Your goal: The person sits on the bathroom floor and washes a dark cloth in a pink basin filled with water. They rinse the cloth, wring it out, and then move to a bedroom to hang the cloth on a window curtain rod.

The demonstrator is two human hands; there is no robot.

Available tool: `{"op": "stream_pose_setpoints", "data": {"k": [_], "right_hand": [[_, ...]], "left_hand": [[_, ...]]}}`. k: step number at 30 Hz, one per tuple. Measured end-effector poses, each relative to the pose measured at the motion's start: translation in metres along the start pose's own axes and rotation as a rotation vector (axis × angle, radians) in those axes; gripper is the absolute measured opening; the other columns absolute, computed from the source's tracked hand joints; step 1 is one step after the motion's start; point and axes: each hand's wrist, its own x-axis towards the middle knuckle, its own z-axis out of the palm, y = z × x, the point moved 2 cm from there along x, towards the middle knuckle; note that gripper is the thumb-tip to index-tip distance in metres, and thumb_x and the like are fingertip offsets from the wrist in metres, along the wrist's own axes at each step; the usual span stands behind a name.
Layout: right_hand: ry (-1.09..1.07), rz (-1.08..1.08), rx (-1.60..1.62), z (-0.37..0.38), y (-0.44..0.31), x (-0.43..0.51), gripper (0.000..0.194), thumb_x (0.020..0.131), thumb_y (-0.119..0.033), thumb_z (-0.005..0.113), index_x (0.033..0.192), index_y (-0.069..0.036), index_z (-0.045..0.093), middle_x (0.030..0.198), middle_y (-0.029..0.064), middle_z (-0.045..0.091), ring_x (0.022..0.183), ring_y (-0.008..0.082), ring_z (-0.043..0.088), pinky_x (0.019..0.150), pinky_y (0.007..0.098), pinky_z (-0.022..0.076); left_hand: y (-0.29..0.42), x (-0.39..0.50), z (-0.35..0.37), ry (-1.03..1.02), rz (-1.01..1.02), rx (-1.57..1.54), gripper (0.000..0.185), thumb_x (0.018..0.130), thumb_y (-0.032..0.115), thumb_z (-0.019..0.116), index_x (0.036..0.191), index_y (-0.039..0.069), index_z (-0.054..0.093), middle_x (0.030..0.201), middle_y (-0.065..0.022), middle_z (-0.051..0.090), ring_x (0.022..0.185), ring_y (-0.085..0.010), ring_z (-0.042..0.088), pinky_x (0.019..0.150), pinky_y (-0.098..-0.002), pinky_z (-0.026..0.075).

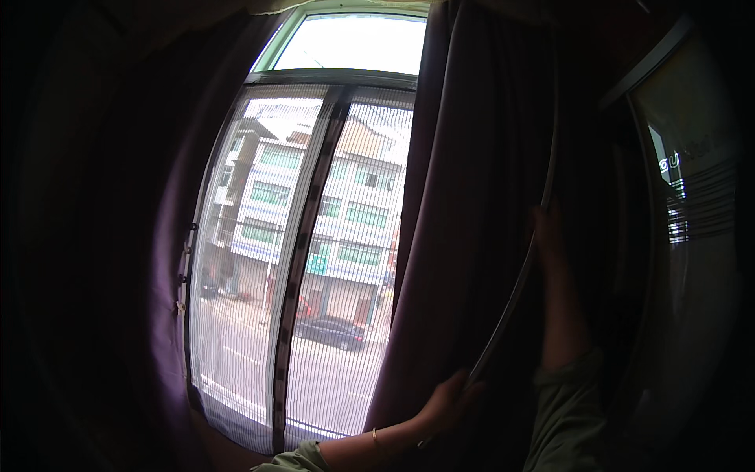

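A long thin pale rod or cord [512,304] runs down in a curve in front of the dark purple curtain [454,236] at the right of the window. Low on it, my left hand [451,398] is closed around it, with a bracelet on the wrist. Higher up and farther right, my right hand [547,227] grips the same rod. Both hands are in deep shadow, so single fingers are hard to make out. Green sleeves cover both forearms in part.
A window with a striped mesh screen [348,283] shows a street, a parked car and a building. Another purple curtain [165,295] hangs at its left side. Above the screen is a bright upper pane [354,44]. A glossy panel [690,177] with reflections and writing stands at the far right.
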Motion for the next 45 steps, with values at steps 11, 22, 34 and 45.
{"op": "stream_pose_setpoints", "data": {"k": [11,22,34,45], "right_hand": [[-0.043,-0.039,-0.132,-0.012,-0.013,0.005,0.055,0.078,-0.015,0.052,0.130,-0.013,0.039,0.063,0.0026,0.048,0.050,0.0126,0.047,0.041,0.0290,0.0420],[-0.042,-0.055,-0.159,-0.017,-0.001,0.023,0.048,0.077,-0.018,0.054,0.123,-0.008,0.041,0.063,0.0026,0.047,0.050,0.0128,0.047,0.042,0.0295,0.0445],[-0.029,-0.045,-0.200,-0.003,-0.046,0.044,0.040,0.075,-0.015,0.053,0.111,-0.003,0.041,0.062,0.0029,0.048,0.048,0.0119,0.047,0.042,0.0283,0.0449],[-0.048,-0.073,-0.281,-0.009,-0.083,0.017,0.046,0.075,-0.009,0.048,0.118,0.001,0.039,0.053,0.0004,0.043,0.042,0.0086,0.042,0.038,0.0250,0.0414]], "left_hand": [[0.012,-0.003,0.013,-0.054,0.027,-0.117,0.023,0.091,0.028,0.057,0.091,0.006,0.052,0.068,0.0003,0.046,0.064,-0.0071,0.042,0.055,-0.0249,0.038],[0.021,-0.005,0.011,-0.082,0.053,-0.153,0.023,0.091,0.027,0.056,0.096,0.005,0.052,0.067,0.0009,0.046,0.061,-0.0068,0.042,0.054,-0.0243,0.038],[0.068,0.002,-0.006,-0.268,-0.028,-0.323,0.025,0.093,0.031,0.053,0.100,0.007,0.049,0.065,0.0062,0.044,0.055,-0.0017,0.041,0.048,-0.0178,0.036],[0.082,-0.018,0.006,-0.452,-0.172,-0.565,0.025,0.093,0.032,0.051,0.103,0.009,0.049,0.063,0.0073,0.040,0.051,-0.0013,0.037,0.043,-0.0175,0.032]]}}
